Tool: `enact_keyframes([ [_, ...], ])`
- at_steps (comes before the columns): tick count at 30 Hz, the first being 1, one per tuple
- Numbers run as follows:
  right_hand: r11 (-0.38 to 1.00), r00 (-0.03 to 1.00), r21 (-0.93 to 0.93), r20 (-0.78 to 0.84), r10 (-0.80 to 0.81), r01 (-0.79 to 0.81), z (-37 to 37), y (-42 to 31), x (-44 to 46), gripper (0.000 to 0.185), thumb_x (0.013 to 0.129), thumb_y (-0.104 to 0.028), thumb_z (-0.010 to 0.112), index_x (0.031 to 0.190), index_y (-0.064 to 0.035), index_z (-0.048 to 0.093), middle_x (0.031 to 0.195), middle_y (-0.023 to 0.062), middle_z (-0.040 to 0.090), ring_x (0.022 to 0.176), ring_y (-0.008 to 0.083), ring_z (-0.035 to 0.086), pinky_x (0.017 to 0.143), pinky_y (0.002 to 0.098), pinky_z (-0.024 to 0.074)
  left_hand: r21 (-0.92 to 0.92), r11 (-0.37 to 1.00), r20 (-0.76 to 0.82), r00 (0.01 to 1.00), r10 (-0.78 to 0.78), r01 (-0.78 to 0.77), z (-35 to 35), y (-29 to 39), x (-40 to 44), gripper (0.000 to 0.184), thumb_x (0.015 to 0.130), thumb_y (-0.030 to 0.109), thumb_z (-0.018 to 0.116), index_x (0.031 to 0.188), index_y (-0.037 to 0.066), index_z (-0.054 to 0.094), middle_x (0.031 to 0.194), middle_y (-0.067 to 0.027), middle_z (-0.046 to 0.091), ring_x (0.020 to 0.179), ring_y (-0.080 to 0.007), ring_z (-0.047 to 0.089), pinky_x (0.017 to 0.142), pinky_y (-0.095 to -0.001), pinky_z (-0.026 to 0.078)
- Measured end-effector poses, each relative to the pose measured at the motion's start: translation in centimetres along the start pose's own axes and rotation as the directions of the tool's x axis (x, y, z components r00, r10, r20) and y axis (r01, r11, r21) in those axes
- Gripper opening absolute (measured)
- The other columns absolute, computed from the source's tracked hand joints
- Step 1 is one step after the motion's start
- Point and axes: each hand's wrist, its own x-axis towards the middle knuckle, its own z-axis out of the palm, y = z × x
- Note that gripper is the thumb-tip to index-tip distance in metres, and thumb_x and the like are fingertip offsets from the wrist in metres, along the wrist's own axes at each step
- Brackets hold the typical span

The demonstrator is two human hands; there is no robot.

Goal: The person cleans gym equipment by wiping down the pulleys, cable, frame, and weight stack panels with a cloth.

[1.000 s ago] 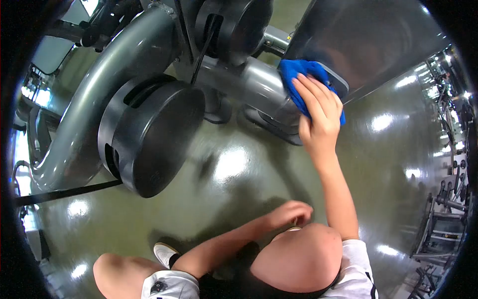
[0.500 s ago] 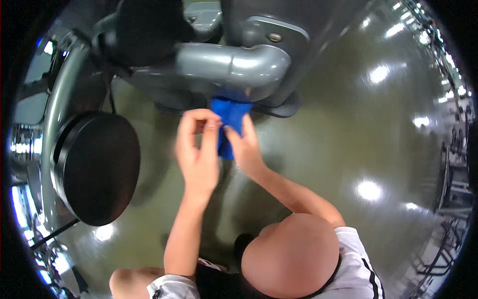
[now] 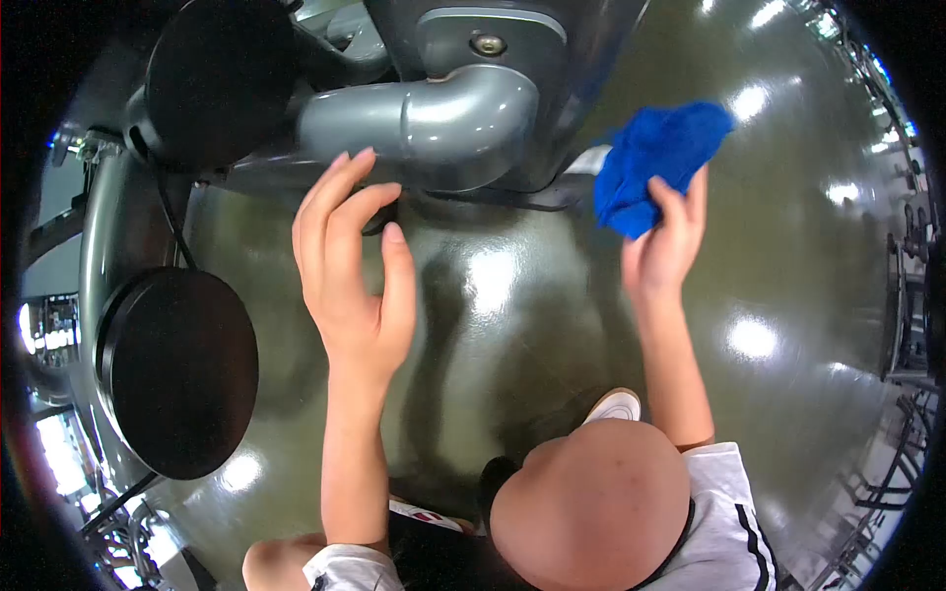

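In the head view, my right hand [image 3: 670,241] grips a crumpled blue cloth [image 3: 658,158], thumb on top of it, out to the right over the floor. The cloth hangs beside the dark base of a grey exercise machine, and its far end spreads past my fingers. My left hand [image 3: 355,271] is open and holds nothing. Its fingers are apart and curved, with the tips just below the machine's thick grey tube [image 3: 424,123]; whether they touch it I cannot tell.
Two round black pads [image 3: 182,369] on a curved grey frame [image 3: 94,256] stand at the left. A dark panel with a bolt [image 3: 488,44] rises behind the tube. My knee [image 3: 591,502] is close below. The glossy floor [image 3: 552,325] reflects lights; gym equipment lines the far right.
My hands were together on the cloth under the tube. My right hand has carried the cloth away to the right. My left hand has let go, opened and shifted slightly left.
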Motion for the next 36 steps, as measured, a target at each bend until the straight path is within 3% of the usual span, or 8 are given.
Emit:
enact_keyframes([
  [5, 0.868, 0.901, -0.318, 0.339, -0.271, 0.381, 3.2, -0.9, 1.7, 0.056, 0.081, 0.002, 0.054, 0.136, 0.0008, 0.039, 0.141, 0.0159, 0.038, 0.135, 0.0218, 0.029, 0.110, 0.0355, 0.0210, 0.102, 0.966, 0.064, 0.971, 0.232, -0.238, 1.8, 0.6, 2.6, 0.032, 0.072, 0.001, 0.055, 0.103, 0.005, 0.060, 0.121, -0.0097, 0.056, 0.118, -0.0297, 0.049, 0.100, -0.0411, 0.032],
  [8, 0.545, 0.765, -0.540, 0.512, -0.392, 0.641, 5.7, 4.1, 1.2, 0.058, 0.078, -0.002, 0.055, 0.135, -0.0102, 0.044, 0.147, 0.0271, 0.014, 0.137, 0.0470, 0.008, 0.111, 0.0465, 0.0126, 0.088, 0.962, 0.117, 0.962, 0.248, -0.259, 3.1, 0.6, 3.6, 0.035, 0.073, 0.003, 0.055, 0.108, 0.006, 0.059, 0.124, -0.0095, 0.054, 0.119, -0.0282, 0.048, 0.101, -0.0414, 0.031],
  [11, 0.512, 0.765, -0.569, 0.460, -0.451, 0.644, 4.3, 9.9, 0.0, 0.058, 0.080, 0.000, 0.050, 0.135, -0.0004, 0.035, 0.138, 0.0354, 0.021, 0.130, 0.0579, 0.010, 0.108, 0.0544, 0.0157, 0.049, 0.967, 0.170, 0.956, 0.239, -0.250, 4.3, 0.4, 3.9, 0.041, 0.074, 0.006, 0.057, 0.115, 0.008, 0.057, 0.129, -0.0082, 0.050, 0.122, -0.0266, 0.045, 0.103, -0.0435, 0.028],
  [13, 0.535, 0.891, -0.714, 0.391, -0.229, 0.451, 2.9, 13.1, -2.4, 0.064, 0.085, -0.002, 0.046, 0.142, 0.0023, 0.017, 0.146, 0.0311, 0.010, 0.135, 0.0464, 0.013, 0.110, 0.0444, 0.0160, 0.222, 0.939, 0.204, 0.954, 0.219, -0.263, 3.8, 0.0, 3.3, 0.045, 0.074, 0.008, 0.058, 0.119, 0.010, 0.055, 0.131, -0.0070, 0.049, 0.125, -0.0248, 0.042, 0.104, -0.0458, 0.024],
  [17, 0.678, 0.964, -0.686, 0.215, -0.158, 0.264, 0.4, 16.1, -4.2, 0.063, 0.085, 0.002, 0.045, 0.140, 0.0065, 0.013, 0.144, 0.0331, 0.009, 0.134, 0.0505, 0.008, 0.111, 0.0475, 0.0142, 0.290, 0.910, 0.238, 0.943, 0.232, -0.297, 4.6, 0.0, 3.1, 0.057, 0.076, 0.019, 0.063, 0.129, 0.010, 0.045, 0.137, -0.0095, 0.041, 0.128, -0.0269, 0.034, 0.107, -0.0433, 0.017],
  [26, 0.902, 0.909, -0.118, -0.064, 0.411, -0.416, 1.4, 13.4, -3.2, 0.072, 0.082, 0.004, 0.041, 0.144, -0.0002, 0.006, 0.151, 0.0213, 0.007, 0.141, 0.0293, 0.006, 0.113, 0.0334, 0.0071, 0.325, 0.891, 0.196, 0.944, 0.265, -0.317, 5.2, -0.3, 3.0, 0.059, 0.072, 0.019, 0.064, 0.128, 0.011, 0.045, 0.136, -0.0065, 0.042, 0.129, -0.0242, 0.034, 0.106, -0.0457, 0.016],
  [31, 0.847, 0.972, -0.482, 0.173, -0.159, 0.224, 6.3, 5.6, -2.7, 0.068, 0.076, 0.002, 0.047, 0.141, 0.0006, 0.025, 0.145, 0.0266, 0.021, 0.136, 0.0458, 0.009, 0.112, 0.0440, 0.0146, 0.327, 0.887, 0.190, 0.942, 0.276, -0.326, 5.0, -0.3, 3.1, 0.060, 0.072, 0.018, 0.065, 0.127, 0.010, 0.045, 0.135, -0.0092, 0.042, 0.127, -0.0259, 0.035, 0.106, -0.0452, 0.017],
  [36, 0.652, 0.685, -0.259, 0.456, -0.568, 0.712, 12.1, 1.6, 0.0, 0.051, 0.069, -0.008, 0.058, 0.120, -0.0086, 0.055, 0.138, 0.0182, 0.036, 0.127, 0.0619, 0.011, 0.099, 0.0714, 0.0136, 0.218, 0.971, 0.131, 0.989, 0.071, -0.098, 5.6, -2.3, 1.0, 0.070, 0.075, 0.029, 0.062, 0.130, -0.004, 0.035, 0.137, -0.0220, 0.031, 0.127, -0.0347, 0.030, 0.106, -0.0488, 0.017],
])
